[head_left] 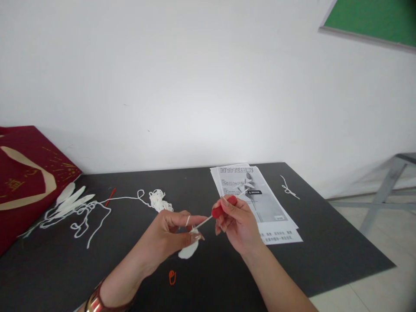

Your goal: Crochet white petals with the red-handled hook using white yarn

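My right hand point(238, 223) is closed around a crochet hook with a red handle point(222, 208), its thin metal shaft pointing left toward my left hand. My left hand point(170, 236) pinches a small white crocheted piece point(188, 250) that hangs below its fingers, with white yarn looped over the index finger. The hook's tip meets the piece at my left fingertips. Both hands hover just above the dark table point(325, 242).
White yarn point(97, 208) trails left to a tangle point(157, 199) and several finished white petals point(69, 197). Printed instruction sheets point(260, 203) lie behind my right hand. An orange stitch marker point(172, 277), a red bag point(22, 177) and a yarn scrap point(289, 188) are also there.
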`<state>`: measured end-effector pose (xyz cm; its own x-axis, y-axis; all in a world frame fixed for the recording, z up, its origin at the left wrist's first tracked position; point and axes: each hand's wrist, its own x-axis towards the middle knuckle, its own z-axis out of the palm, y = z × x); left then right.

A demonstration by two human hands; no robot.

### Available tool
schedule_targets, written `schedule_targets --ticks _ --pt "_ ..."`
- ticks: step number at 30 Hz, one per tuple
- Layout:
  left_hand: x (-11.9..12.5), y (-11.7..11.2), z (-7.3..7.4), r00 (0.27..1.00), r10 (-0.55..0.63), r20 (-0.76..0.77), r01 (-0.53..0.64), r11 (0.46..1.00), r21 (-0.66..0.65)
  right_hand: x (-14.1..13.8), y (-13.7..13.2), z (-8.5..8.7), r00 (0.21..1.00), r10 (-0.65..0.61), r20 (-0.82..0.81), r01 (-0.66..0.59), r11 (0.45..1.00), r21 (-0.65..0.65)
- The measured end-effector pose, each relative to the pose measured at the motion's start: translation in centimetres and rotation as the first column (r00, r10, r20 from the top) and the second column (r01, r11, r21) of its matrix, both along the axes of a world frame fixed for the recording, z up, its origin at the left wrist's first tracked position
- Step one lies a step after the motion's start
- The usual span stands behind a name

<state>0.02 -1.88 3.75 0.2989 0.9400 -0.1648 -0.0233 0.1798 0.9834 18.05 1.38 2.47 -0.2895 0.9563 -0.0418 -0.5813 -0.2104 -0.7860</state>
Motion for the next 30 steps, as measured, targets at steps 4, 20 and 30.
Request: schedule_targets --ticks 4,20,30 --pt "0.6 0.1 -0.4 0.989 0.057 0.138 -0.05 0.997 -0.051 -1.1 -0.1 -0.3 1.0 0.013 -0.028 -0.015 0.996 -0.091" --pt "-2.0 0.8 1.2 0.988 0.035 0.147 -0.02 0.994 -0.106 -1.7 0.8 -2.7 0.957 0.192 -0.219 -0.229 0.961 -0.155" --pt "-3.6 2.3 -0.4 0.874 -0.251 -0.416 0.344 0.925 0.164 -1.5 1.2 -3.5 0.893 0.381 -0.24 -0.413 0.906 -0.097"
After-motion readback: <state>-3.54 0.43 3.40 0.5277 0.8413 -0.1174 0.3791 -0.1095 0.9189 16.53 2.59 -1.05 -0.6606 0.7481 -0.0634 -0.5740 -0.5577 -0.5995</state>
